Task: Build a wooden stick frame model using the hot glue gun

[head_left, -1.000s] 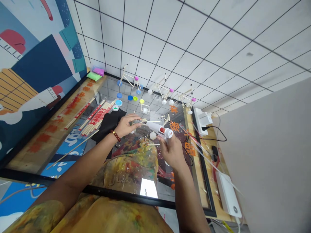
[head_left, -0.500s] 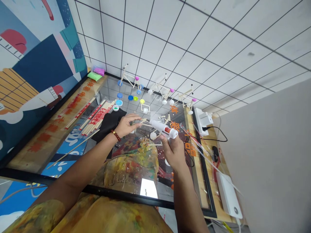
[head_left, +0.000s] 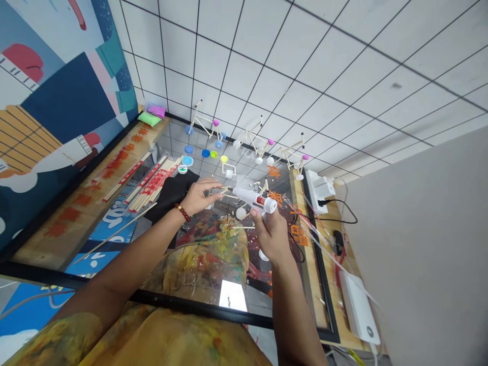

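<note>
My right hand is wrapped round the handle of a white hot glue gun, its nozzle pointing left. In my left hand, thumb and fingers pinch short pieces of wooden stick. The nozzle meets the sticks just past my left fingertips; whether it touches them I cannot tell. Below the glue gun lies a white round cap. A small stick frame with a white cap stands beyond my hands.
Stick models with bottle-cap wheels line the back of the glass table. Coloured caps and bundled chopsticks lie at left, beside a black cloth. On the right are clear glue sticks, a power strip and a white box.
The glue gun has shifted slightly left, its nozzle coming closer to my left fingertips. My left hand keeps its pinch and has hardly moved.
</note>
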Demonstrator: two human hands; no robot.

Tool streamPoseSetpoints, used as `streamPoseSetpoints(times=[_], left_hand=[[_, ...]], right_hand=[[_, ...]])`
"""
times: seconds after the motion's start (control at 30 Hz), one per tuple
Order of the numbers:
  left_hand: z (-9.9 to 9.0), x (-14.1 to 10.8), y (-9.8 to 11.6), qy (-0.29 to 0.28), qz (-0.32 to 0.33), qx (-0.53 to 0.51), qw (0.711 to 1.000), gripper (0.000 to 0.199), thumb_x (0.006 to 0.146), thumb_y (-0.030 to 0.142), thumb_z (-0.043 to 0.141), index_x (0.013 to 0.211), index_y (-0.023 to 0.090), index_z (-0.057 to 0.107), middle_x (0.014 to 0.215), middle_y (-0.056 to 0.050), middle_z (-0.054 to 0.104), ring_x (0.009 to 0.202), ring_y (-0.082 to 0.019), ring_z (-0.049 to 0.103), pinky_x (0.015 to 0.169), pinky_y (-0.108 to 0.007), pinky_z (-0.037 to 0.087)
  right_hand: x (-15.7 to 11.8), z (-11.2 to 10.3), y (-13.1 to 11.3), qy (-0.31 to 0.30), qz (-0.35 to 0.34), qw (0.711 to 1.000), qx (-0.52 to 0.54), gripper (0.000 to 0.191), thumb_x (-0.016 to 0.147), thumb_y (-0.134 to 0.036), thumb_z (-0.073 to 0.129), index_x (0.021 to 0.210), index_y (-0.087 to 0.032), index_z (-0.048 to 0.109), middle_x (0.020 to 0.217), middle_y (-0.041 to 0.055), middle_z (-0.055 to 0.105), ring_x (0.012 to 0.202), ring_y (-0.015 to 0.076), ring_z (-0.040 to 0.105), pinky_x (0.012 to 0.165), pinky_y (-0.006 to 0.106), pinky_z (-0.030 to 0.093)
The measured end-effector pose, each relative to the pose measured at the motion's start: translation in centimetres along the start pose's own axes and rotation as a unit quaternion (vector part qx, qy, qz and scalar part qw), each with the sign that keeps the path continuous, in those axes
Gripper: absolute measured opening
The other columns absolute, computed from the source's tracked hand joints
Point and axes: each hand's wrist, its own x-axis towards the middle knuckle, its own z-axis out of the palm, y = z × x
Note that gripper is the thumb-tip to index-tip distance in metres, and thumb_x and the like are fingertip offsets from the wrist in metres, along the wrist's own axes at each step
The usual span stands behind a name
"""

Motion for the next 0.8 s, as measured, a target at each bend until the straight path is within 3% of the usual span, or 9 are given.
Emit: streamPoseSetpoints(times=[0.8], left_hand=[[0.09,-0.04,-0.29,0.002,0.011,0.004,1.000,0.030,0.080,0.043,0.077,0.100,0.021,0.080,0.108,-0.010,0.078,0.111,-0.028,0.070,0.104,-0.045,0.054]], right_hand=[[0.10,-0.24,0.12,0.007,-0.004,1.000,-0.020,0.037,0.096,-0.044,0.048,0.116,-0.017,0.063,0.079,0.0076,0.070,0.063,0.0217,0.059,0.061,0.033,0.046]])
